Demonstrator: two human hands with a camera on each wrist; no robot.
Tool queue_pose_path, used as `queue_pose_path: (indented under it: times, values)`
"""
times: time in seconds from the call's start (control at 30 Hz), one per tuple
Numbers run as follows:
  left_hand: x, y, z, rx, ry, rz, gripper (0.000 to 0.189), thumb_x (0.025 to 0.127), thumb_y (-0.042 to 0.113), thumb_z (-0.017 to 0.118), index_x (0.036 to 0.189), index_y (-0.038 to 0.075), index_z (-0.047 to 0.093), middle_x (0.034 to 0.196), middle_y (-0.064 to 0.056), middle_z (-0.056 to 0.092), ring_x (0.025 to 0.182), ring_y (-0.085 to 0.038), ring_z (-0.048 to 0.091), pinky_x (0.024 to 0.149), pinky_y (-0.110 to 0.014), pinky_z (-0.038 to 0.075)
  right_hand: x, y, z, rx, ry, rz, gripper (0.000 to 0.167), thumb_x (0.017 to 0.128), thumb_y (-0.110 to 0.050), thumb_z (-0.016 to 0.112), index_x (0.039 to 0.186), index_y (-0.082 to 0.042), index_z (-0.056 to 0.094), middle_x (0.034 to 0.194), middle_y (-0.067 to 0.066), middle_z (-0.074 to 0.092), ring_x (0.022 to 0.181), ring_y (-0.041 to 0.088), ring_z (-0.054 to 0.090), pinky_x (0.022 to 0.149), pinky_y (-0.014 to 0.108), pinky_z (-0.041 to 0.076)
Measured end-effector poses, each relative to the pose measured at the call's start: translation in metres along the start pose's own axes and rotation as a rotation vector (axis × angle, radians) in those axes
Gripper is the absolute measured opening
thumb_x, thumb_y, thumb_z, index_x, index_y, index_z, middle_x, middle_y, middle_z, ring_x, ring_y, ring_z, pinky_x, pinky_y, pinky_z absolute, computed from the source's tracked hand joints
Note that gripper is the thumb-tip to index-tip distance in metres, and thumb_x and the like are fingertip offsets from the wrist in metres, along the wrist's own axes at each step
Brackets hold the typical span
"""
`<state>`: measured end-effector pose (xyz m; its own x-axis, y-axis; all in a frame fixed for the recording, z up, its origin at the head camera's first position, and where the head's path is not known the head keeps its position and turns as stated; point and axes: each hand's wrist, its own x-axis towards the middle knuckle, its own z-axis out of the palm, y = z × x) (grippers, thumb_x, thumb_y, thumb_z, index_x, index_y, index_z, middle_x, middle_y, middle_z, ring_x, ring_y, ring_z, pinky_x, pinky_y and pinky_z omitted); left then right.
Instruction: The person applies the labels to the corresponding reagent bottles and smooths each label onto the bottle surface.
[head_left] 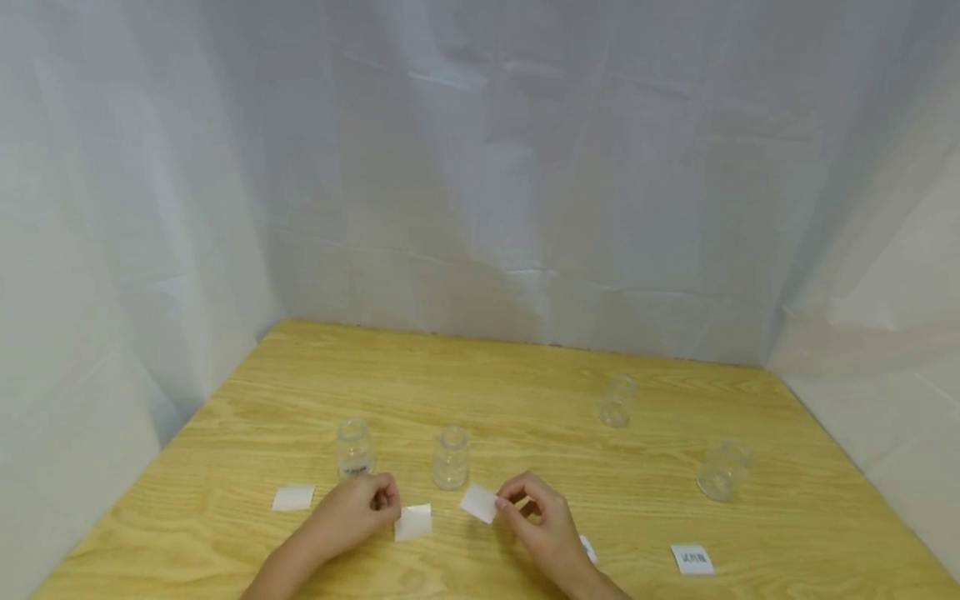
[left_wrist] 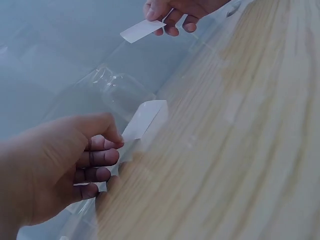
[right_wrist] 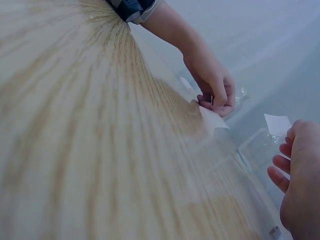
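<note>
My left hand (head_left: 356, 510) pinches the edge of a small white paper square (head_left: 413, 522) between thumb and forefinger, low over the table. In the left wrist view, that square (left_wrist: 145, 119) bends slightly at its far end, and the other fingers are loosely curled. A second white square (head_left: 478, 503) is pinched at one corner by my right hand (head_left: 543, 523), raised in front of a clear glass bottle (head_left: 450, 460). Just behind my left hand stands another clear bottle (head_left: 355, 446) with dark printed characters low on its side. Both squares show blank faces.
Another blank white square (head_left: 293, 497) lies left of my left hand. On the right are a clear bottle (head_left: 617, 402) farther back and another (head_left: 723, 472) nearer. A printed label (head_left: 693, 559) lies at the front right; another label (head_left: 588, 548) is partly hidden by my right wrist.
</note>
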<state>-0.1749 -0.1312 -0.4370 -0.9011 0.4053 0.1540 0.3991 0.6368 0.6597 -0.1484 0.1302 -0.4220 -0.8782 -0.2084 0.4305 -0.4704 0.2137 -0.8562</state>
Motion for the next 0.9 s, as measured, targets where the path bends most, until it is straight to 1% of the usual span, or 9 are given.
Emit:
queue_pose_path:
  times: [0.07, 0.17, 0.3, 0.43, 0.57, 0.73, 0.83, 0.9]
  values:
    - [0.001, -0.003, 0.003, 0.061, 0.023, 0.025, 0.011, 0.08, 0.01, 0.061, 0.073, 0.017, 0.056, 0.06, 0.013, 0.046, 0.051, -0.001, 0.04, 0.045, -0.019, 0.037, 0.0, 0.0, 0.0, -0.004, -0.002, 0.005, 0.01, 0.084, 0.004, 0.063, 0.08, -0.006, 0.06, 0.081, 0.003, 0.06, 0.076, 0.01, 0.054, 0.058, 0.026, 0.049]
    - [0.003, -0.005, 0.007, 0.124, 0.05, 0.051, 0.013, 0.079, 0.01, 0.063, 0.072, 0.019, 0.056, 0.06, 0.015, 0.044, 0.053, 0.0, 0.039, 0.046, -0.019, 0.038, 0.0, -0.001, -0.001, -0.009, -0.007, 0.014, 0.01, 0.084, 0.003, 0.063, 0.08, -0.005, 0.06, 0.08, 0.004, 0.06, 0.075, 0.01, 0.054, 0.057, 0.026, 0.049]
    - [0.003, -0.006, 0.009, 0.153, 0.073, 0.057, 0.014, 0.078, 0.011, 0.065, 0.071, 0.019, 0.056, 0.06, 0.015, 0.043, 0.053, 0.0, 0.039, 0.046, -0.02, 0.038, 0.0, -0.002, -0.001, -0.012, -0.01, 0.023, 0.009, 0.084, 0.004, 0.063, 0.08, -0.004, 0.06, 0.079, 0.006, 0.061, 0.075, 0.009, 0.054, 0.057, 0.026, 0.049]
    - [0.003, -0.005, 0.009, 0.159, 0.079, 0.049, 0.015, 0.078, 0.011, 0.066, 0.072, 0.019, 0.056, 0.06, 0.015, 0.042, 0.053, 0.0, 0.039, 0.045, -0.02, 0.038, -0.001, 0.006, 0.0, -0.011, -0.009, 0.004, 0.008, 0.084, 0.004, 0.062, 0.08, -0.003, 0.06, 0.079, 0.007, 0.061, 0.075, 0.01, 0.054, 0.057, 0.026, 0.048]
    - [0.004, -0.005, 0.009, 0.152, 0.078, 0.041, 0.015, 0.079, 0.011, 0.066, 0.072, 0.019, 0.056, 0.061, 0.015, 0.043, 0.053, 0.0, 0.039, 0.046, -0.02, 0.038, -0.001, 0.021, 0.001, -0.008, -0.008, -0.014, 0.007, 0.085, 0.001, 0.063, 0.082, -0.005, 0.061, 0.081, 0.004, 0.061, 0.076, 0.011, 0.054, 0.057, 0.026, 0.049]
    - [0.005, -0.005, 0.009, 0.129, 0.097, 0.047, 0.013, 0.081, 0.011, 0.066, 0.075, 0.019, 0.058, 0.062, 0.015, 0.045, 0.054, 0.0, 0.041, 0.047, -0.02, 0.039, -0.001, 0.031, 0.0, 0.013, -0.016, 0.025, 0.005, 0.086, -0.01, 0.065, 0.082, -0.011, 0.062, 0.082, 0.0, 0.061, 0.077, 0.013, 0.055, 0.059, 0.026, 0.049]
    - [0.006, -0.002, 0.012, 0.063, 0.147, 0.087, 0.011, 0.083, 0.011, 0.067, 0.078, 0.018, 0.059, 0.064, 0.015, 0.046, 0.057, -0.001, 0.042, 0.048, -0.02, 0.04, -0.001, 0.031, 0.0, 0.015, -0.02, 0.047, 0.005, 0.086, -0.012, 0.065, 0.082, -0.013, 0.062, 0.082, -0.001, 0.061, 0.077, 0.014, 0.056, 0.059, 0.026, 0.049]
    - [0.007, 0.002, 0.017, 0.007, 0.215, 0.147, 0.012, 0.083, 0.01, 0.068, 0.08, 0.018, 0.06, 0.068, 0.015, 0.048, 0.06, -0.001, 0.045, 0.05, -0.019, 0.042, -0.001, 0.032, 0.0, 0.004, -0.021, 0.058, 0.006, 0.086, -0.01, 0.065, 0.082, -0.012, 0.062, 0.081, -0.001, 0.061, 0.077, 0.013, 0.055, 0.06, 0.025, 0.049]
